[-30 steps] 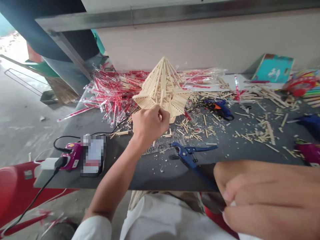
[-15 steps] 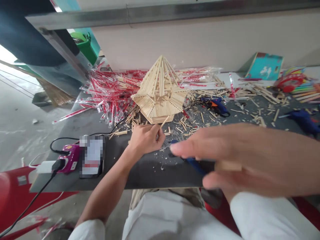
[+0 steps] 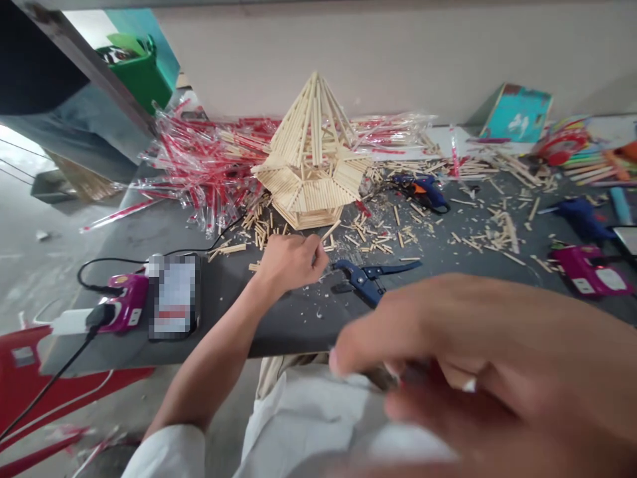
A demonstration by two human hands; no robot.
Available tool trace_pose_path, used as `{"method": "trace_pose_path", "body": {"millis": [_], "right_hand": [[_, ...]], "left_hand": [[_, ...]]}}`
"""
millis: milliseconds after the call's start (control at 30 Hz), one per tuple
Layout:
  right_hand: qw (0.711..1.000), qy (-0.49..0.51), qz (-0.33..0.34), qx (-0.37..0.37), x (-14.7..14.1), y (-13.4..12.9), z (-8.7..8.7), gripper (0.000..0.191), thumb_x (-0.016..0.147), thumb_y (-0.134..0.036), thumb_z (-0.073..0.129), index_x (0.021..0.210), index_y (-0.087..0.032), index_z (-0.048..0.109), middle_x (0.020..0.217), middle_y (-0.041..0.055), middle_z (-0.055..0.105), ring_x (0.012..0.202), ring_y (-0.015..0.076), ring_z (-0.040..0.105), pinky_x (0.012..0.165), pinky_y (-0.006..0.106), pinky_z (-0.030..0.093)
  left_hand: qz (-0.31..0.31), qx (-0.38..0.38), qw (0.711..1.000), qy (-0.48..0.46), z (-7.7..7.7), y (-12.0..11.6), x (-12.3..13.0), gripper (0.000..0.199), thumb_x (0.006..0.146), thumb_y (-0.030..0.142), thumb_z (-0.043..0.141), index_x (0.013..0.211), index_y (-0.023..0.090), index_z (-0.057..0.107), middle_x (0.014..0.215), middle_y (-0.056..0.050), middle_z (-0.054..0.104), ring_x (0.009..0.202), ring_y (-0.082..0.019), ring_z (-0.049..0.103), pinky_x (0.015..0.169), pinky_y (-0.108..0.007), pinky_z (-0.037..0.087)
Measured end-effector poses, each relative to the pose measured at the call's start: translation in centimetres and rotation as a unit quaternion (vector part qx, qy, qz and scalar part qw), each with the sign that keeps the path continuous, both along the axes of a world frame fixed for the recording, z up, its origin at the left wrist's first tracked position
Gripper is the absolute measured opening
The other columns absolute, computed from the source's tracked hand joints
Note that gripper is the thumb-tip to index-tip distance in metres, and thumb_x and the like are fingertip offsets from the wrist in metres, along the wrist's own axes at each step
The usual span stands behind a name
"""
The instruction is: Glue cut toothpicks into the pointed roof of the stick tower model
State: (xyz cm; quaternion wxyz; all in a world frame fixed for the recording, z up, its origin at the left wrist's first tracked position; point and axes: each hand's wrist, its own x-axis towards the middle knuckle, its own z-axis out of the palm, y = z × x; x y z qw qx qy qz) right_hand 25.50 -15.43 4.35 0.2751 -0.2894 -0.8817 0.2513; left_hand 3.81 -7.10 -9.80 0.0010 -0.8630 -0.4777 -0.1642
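My left hand [image 3: 293, 262] is closed over the table in front of the stick model, its fingers pinching a thin wooden stick [image 3: 331, 230] that points up and to the right. Just behind it stands a lantern-like model of wooden sticks [image 3: 316, 186], with a pointed top and slanted panels around it. My right hand [image 3: 462, 352] is raised close to the camera at the lower right, blurred, thumb and fingers apart; I make out nothing held in it. Between the hands, blue-handled pruning shears [image 3: 365, 279] lie on the table, partly covered by my right hand.
Plastic wrappers with red strips [image 3: 209, 159] heap up at the back left. Cut stick pieces [image 3: 507, 232] litter the grey table [image 3: 279, 338]. Two blue glue guns [image 3: 423, 189] lie on the right. A phone [image 3: 174, 295] sits beside a purple power socket [image 3: 127, 299] with cables.
My right hand has moved lower and nearer the camera, uncovering the shears. The view has tilted down slightly. My left hand still pinches the stick near the model.
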Motion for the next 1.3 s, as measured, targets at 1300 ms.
{"method": "trace_pose_path", "body": {"millis": [1300], "right_hand": [[0.976, 0.081, -0.195, 0.057, 0.2, 9.6, -17.5, 0.031, 0.104, -0.041, 0.054, 0.101, -0.024, 0.079, 0.094, 0.0055, 0.079, 0.083, 0.0199, 0.071, 0.079, 0.035, 0.052]], "left_hand": [[-0.005, -0.048, 0.996, 0.070, -0.9, 0.5, 1.6, 0.034, 0.105, 0.029, 0.031, 0.107, 0.017, 0.063, 0.082, -0.008, 0.072, 0.065, -0.020, 0.062, 0.059, -0.031, 0.029]]}}
